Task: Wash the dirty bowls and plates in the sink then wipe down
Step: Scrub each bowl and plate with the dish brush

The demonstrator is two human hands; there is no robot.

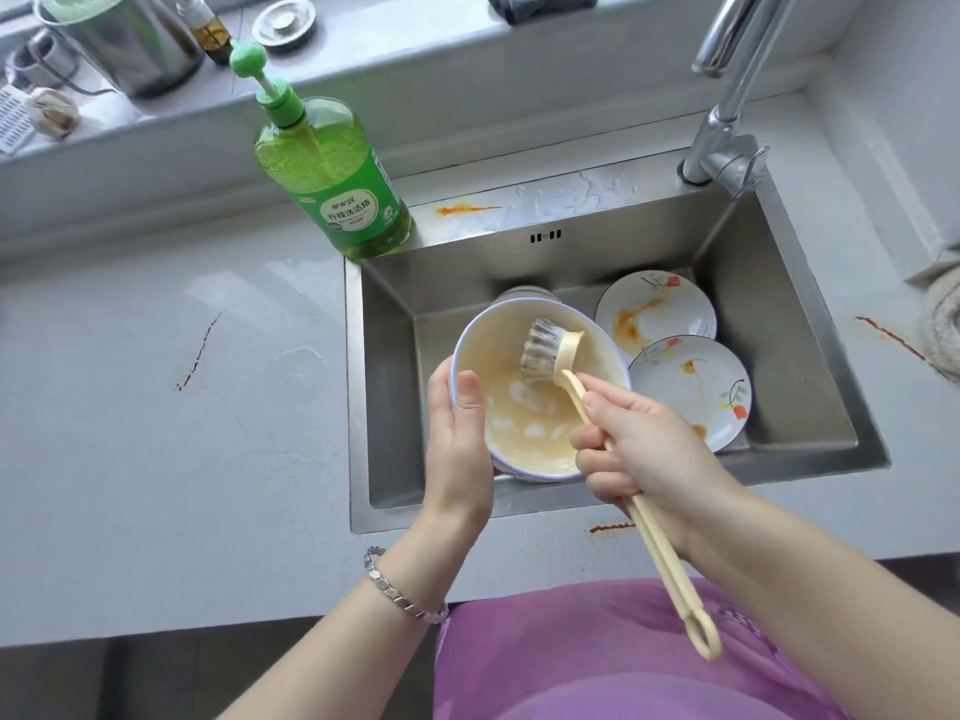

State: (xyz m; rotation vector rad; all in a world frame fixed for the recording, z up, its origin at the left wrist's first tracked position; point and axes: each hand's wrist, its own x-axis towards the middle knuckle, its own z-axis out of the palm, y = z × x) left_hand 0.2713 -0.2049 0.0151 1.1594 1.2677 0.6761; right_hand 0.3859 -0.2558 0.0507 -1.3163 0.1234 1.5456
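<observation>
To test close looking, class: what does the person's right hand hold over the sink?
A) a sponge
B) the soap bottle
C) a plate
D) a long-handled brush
D: the right hand grips the brush by its handle, bristles inside the bowl that the left hand holds.

left grip (457, 439) held soapy bowl (540, 407) over sink (774, 324) | right grip (644, 449) held brush (540, 350) inside bowl | two stained plates (655, 314) in sink's right side | soap bottle (337, 184) at sink's far-left corner
</observation>
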